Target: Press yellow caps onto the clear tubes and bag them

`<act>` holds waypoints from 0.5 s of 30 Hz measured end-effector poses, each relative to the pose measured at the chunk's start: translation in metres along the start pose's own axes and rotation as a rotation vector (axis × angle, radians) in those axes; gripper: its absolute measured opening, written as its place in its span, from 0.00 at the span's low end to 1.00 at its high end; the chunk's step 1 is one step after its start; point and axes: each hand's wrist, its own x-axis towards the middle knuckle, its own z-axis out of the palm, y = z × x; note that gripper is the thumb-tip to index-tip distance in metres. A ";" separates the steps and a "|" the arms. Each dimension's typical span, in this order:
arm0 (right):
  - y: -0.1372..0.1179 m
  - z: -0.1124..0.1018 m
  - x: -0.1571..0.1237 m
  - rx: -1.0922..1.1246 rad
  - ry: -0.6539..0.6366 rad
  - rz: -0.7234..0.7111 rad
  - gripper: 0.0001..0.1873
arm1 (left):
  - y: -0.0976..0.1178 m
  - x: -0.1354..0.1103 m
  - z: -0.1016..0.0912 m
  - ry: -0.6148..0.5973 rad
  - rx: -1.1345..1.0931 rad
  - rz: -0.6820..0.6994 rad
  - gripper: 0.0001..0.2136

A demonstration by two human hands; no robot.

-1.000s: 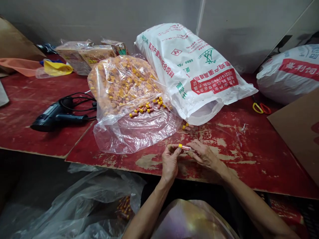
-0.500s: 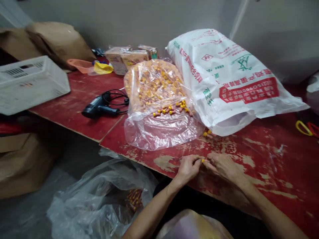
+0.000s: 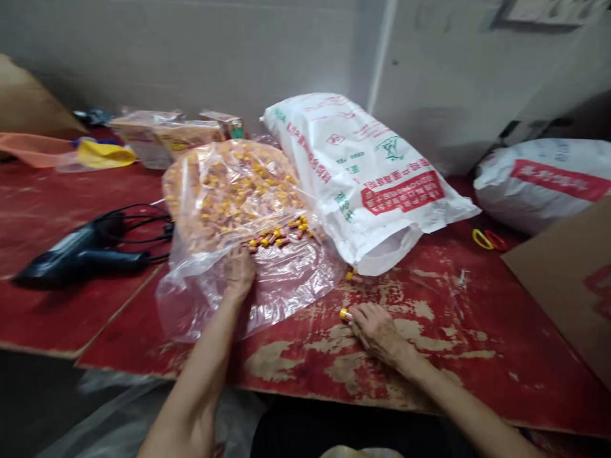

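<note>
My left hand (image 3: 240,270) lies at the mouth of a clear plastic bag (image 3: 296,289), fingers stretched toward small brown pieces with yellow caps (image 3: 279,236). Its fingertips are partly hidden and blurred; no piece shows in its grasp. On the worn red tabletop, my right hand (image 3: 379,327) is closed around one small yellow-capped tube (image 3: 345,315), whose yellow end sticks out to the left. Many more such pieces fill the bag behind my left hand. A few others (image 3: 352,275) lie by the white sack's open end.
A white printed sack (image 3: 353,159) leans beside the clear bag. To the left lies a black heat gun (image 3: 76,251) with a coiled cord. Wrapped boxes (image 3: 186,135), an orange scoop (image 3: 35,149), yellow-handled scissors (image 3: 483,239), another sack (image 3: 539,184) and a cardboard box (image 3: 568,273) also surround me.
My hands were together over a small yellow-capped piece; now they are apart. My left hand has moved forward and left to the bag, and the view has turned right.
</note>
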 end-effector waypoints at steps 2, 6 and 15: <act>0.004 -0.001 0.002 -0.042 0.061 0.022 0.11 | -0.011 0.010 0.006 -0.033 0.103 0.032 0.05; 0.050 -0.014 0.019 -0.048 0.177 0.262 0.12 | -0.024 0.007 0.011 -0.006 0.211 0.071 0.05; 0.202 -0.024 0.116 -0.066 0.144 0.886 0.19 | 0.044 -0.114 -0.011 -0.045 -0.647 -0.279 0.17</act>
